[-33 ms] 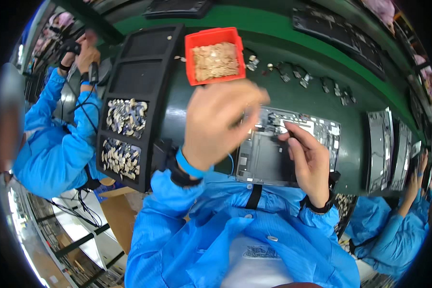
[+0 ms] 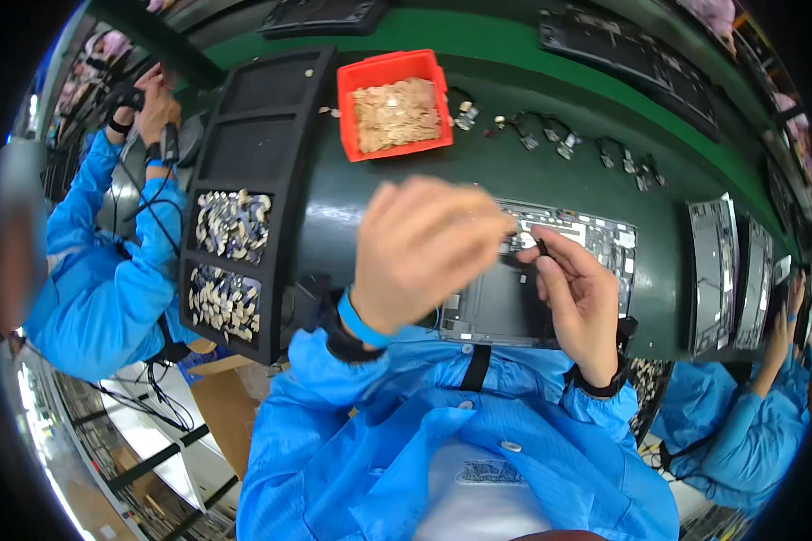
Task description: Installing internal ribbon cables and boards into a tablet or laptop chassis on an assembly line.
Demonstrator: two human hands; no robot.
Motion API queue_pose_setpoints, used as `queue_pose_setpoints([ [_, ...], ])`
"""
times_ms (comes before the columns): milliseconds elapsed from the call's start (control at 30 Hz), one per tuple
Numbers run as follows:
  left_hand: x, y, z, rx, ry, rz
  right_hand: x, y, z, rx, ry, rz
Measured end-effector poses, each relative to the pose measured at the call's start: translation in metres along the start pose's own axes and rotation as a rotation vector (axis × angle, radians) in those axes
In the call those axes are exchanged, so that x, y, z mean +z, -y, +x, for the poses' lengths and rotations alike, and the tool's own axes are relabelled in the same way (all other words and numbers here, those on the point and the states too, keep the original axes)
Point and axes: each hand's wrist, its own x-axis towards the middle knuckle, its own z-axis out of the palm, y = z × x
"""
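Note:
My left hand [image 2: 424, 252] is raised over an open dark flat device [image 2: 496, 311] lying on the green belt. Its back faces me and its fingers are bunched together; what lies under the fingertips is hidden. My right hand [image 2: 577, 302] rests on the device's right part and pinches a small dark part [image 2: 541, 245] between thumb and forefinger, right by my left fingertips. A circuit board [image 2: 600, 239] shows along the device's far edge.
A red bin [image 2: 347, 117] of small tan parts stands beyond the device. A black compartment tray [image 2: 244, 126] at left holds several pale parts [image 2: 230, 225]. Small connectors [image 2: 559, 144] lie on the belt. More devices [image 2: 713, 270] lie at right. People in blue coats [image 2: 99, 279] work on both sides.

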Motion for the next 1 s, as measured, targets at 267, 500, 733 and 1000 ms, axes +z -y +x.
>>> queue_pose_setpoints([
  [267,0.022,-0.015,-0.022,-0.059,0.131,-0.178,-0.005,-0.001,-0.007,0.072,0.141,0.154],
  [500,0.012,-0.017,-0.019,-0.025,0.175,-0.199,-0.002,0.005,-0.007,-0.094,0.113,-0.085],
  [733,-0.004,-0.012,-0.020,0.058,0.248,-0.099,-0.002,0.010,-0.007,-0.191,0.223,-0.193],
  [1000,-0.013,0.058,0.024,-0.251,-0.237,0.338,0.008,0.007,0.000,-0.221,-0.130,-0.217],
])
